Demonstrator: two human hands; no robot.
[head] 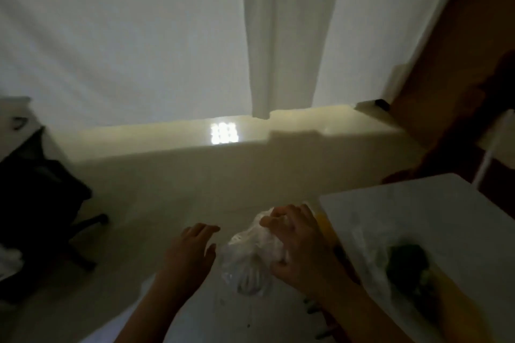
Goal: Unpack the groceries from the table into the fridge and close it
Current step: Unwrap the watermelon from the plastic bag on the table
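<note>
My right hand (299, 245) grips a crumpled clear plastic bag (248, 262) and holds it in the air above the pale floor, left of the white table (446, 217). What the bag holds is blurred and I cannot tell. My left hand (192, 250) hovers just left of the bag, fingers apart, holding nothing. On the table at the lower right lies another clear bag with dark green vegetables (409, 267) inside it. The fridge is out of view.
A black office chair (41, 198) stands on the floor at the left. A low cream ledge (195, 153) runs along the white wall, with a white curtain (289, 36) hanging above it. Brown wooden panelling (459, 64) fills the right.
</note>
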